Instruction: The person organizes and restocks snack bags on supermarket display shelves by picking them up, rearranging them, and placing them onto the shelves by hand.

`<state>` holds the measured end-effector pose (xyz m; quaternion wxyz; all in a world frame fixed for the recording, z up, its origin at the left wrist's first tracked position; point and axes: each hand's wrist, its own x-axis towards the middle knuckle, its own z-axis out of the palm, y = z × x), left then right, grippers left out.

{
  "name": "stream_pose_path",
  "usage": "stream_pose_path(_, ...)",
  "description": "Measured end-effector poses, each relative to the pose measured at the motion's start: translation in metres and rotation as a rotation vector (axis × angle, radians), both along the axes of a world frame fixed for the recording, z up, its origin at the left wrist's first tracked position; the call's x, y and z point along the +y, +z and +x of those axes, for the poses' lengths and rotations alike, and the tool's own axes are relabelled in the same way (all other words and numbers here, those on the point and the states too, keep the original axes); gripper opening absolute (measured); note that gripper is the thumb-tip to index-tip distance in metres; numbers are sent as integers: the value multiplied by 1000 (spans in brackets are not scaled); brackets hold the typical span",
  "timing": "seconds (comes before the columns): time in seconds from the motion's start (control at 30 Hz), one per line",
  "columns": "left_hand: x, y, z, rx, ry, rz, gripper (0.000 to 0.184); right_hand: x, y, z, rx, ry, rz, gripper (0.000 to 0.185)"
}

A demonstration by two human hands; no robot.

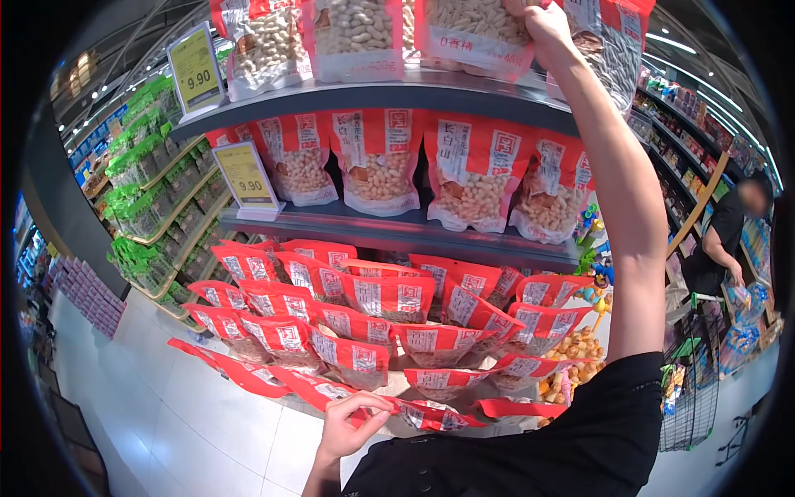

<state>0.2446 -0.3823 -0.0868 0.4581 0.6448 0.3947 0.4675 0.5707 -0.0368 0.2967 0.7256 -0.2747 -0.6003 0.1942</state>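
Observation:
At the top shelf, my right hand [544,26] is raised with its fingers closed at the upper edge of a red and clear seed bag [476,37]; the fingertips are partly cut off by the frame. Low in the view, my left hand [349,424] has its fingers bent together beside the front row of red bags [426,414]; what they hold, if anything, is too small to tell. A peanut bag [354,37] stands left of the seed bag. More peanut bags [377,161] stand upright on the shelf below.
Yellow price signs [196,73] reading 9.90 stand at the left shelf ends. Green-topped packages [141,166] fill racks at left. A person in black [720,232] stands at right near a shopping cart [691,373]. Small toys [592,248] hang beside the shelf.

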Motion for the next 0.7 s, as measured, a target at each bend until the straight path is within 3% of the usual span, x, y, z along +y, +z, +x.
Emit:
stream_pose_path(0.13, 0, 1, 1, 4, -2, -1, 10, 7, -6, 0, 18, -88, 97, 33)
stream_pose_path(0.4, 2, 2, 2, 2, -17, -16, 10, 21, -16, -2, 23, -40, 15, 31)
stream_pose_path(0.47, 3, 2, 3, 12, -15, -15, 10, 44, -15, 16, -132, 130, 55, 29)
stream_pose_path(0.6, 3, 2, 2, 31, -13, -12, 11, 35, -11, 19, -156, 205, 53, 27)
stream_pose_path(0.67, 3, 3, 3, 43, -8, -6, 11, 1, -9, 9, -127, 191, -207, 26)
stream_pose_path(0.7, 3, 4, 3, 57, -2, 4, 11, 1, -8, 11, -187, 162, -210, 28)
